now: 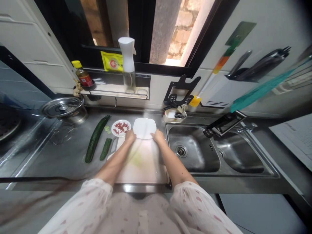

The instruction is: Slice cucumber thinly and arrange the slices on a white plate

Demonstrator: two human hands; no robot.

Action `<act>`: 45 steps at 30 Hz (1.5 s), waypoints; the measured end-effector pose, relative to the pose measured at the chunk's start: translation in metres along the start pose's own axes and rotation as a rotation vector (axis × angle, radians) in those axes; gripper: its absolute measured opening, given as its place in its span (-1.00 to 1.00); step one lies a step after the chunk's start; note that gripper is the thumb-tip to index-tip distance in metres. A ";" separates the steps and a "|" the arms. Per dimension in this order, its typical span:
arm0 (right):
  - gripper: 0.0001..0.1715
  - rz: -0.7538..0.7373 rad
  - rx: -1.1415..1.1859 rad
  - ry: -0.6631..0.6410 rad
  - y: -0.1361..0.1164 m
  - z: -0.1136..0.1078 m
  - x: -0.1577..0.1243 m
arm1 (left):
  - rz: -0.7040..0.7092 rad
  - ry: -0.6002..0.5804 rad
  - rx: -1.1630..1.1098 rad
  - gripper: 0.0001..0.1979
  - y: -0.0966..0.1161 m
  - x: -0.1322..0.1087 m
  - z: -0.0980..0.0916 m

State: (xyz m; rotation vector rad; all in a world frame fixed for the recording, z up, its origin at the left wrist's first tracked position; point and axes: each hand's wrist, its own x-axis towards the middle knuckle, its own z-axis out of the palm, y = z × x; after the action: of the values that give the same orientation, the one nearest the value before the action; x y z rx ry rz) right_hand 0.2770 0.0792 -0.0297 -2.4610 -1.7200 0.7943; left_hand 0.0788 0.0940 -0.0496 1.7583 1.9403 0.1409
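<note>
Head view: one white dish point(144, 126), four-sided with rounded corners, is held at the far end of a pale cutting board point(143, 170); whether it is rested on the board or slightly raised cannot be told. Its near left corner is gripped by the left hand point(131, 137), its near right corner by the right hand point(159, 136); the fingers of both are closed on the rim, those underneath being hidden. One edge is turned squarely toward the wearer; the widest span is seen running left to right, though a true long axis cannot be confirmed. Just beside it, to the left, is placed one round white plate point(113, 128), strewn with chopped red pieces point(124, 125). Farther left on the counter point(65, 159) are laid pale green slices point(107, 129), one short cucumber piece point(105, 149) and one long cucumber point(97, 139), both lengths slanted from near left to far right.
</note>
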 end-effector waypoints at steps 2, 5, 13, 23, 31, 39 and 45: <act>-0.42 0.009 0.024 0.027 0.001 0.002 -0.002 | 0.006 0.003 0.002 -0.66 -0.001 0.000 0.001; -0.43 0.016 0.039 0.056 0.002 0.004 -0.004 | 0.012 0.012 0.004 -0.66 -0.001 -0.001 0.002; -0.45 0.034 0.057 0.078 0.000 -0.005 -0.018 | 0.048 0.076 0.005 -0.64 0.002 -0.026 -0.012; -0.59 0.049 -0.004 0.089 0.066 -0.012 -0.105 | 0.016 0.333 -0.024 -0.66 -0.094 -0.071 -0.050; -0.57 0.145 -0.028 -0.024 0.101 -0.001 -0.157 | -0.061 0.311 -0.005 -0.50 -0.164 -0.088 -0.048; -0.54 0.198 -0.038 -0.052 0.105 0.010 -0.159 | -0.101 0.267 -0.056 -0.43 -0.165 -0.088 -0.041; -0.55 0.211 -0.061 -0.068 0.101 0.008 -0.158 | -0.126 0.253 -0.065 -0.46 -0.160 -0.085 -0.042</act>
State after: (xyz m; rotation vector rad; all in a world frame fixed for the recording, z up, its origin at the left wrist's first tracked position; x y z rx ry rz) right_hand 0.3211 -0.1022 -0.0068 -2.7209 -1.5437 0.8652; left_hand -0.0812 -0.0008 -0.0534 1.6362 2.1908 0.3942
